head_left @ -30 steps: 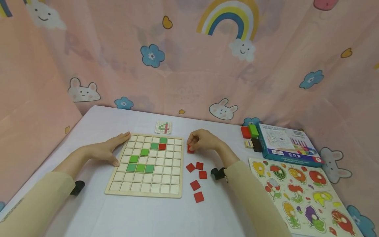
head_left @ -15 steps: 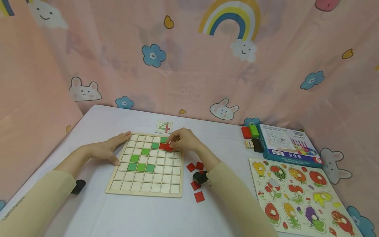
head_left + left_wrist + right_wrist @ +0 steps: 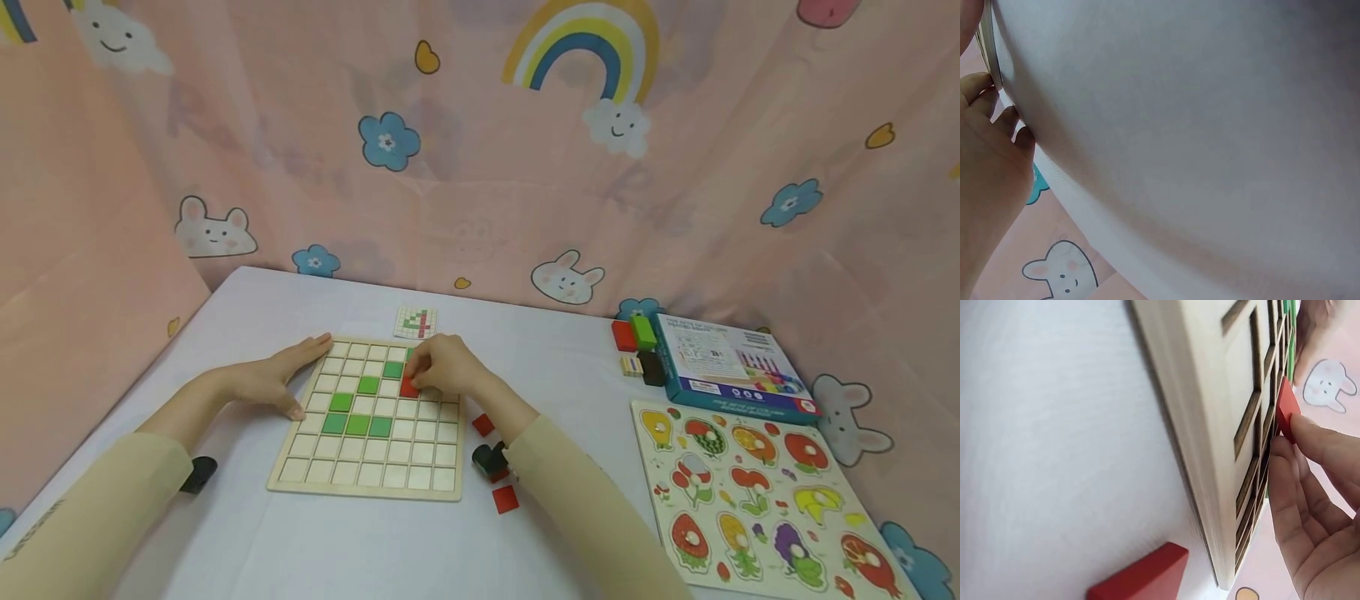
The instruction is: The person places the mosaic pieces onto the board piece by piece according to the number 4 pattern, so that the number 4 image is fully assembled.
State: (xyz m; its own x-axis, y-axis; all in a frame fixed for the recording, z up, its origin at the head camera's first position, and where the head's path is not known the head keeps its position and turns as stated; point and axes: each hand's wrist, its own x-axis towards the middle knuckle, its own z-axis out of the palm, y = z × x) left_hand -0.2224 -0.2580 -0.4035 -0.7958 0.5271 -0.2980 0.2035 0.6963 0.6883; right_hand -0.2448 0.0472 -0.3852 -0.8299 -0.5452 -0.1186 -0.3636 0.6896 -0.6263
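Note:
A wooden grid board (image 3: 363, 493) lies on the white table, with several green tiles (image 3: 357, 424) set in its squares. My right hand (image 3: 452, 367) is over the board's upper right part. Its thumb and fingertip pinch a red square tile (image 3: 1286, 411), held tilted against the grid in the right wrist view. In the head view this hand hides the top green tile in part and several squares. My left hand (image 3: 264, 381) rests at the board's left edge, fingers and thumb spread; the left wrist view shows its fingertips (image 3: 1007, 117) along the edge.
Loose red tiles (image 3: 506, 499) lie right of the board, some hidden by my right wrist. A pattern card (image 3: 416, 322) sits behind the board. Further right are a fruit puzzle board (image 3: 757, 492), a boxed set (image 3: 735, 367) and small coloured blocks (image 3: 642, 332).
My right hand has carried a red tile from the table leftward onto the board, then slightly down, near the red tile seen there earlier. My left hand has stayed in place.

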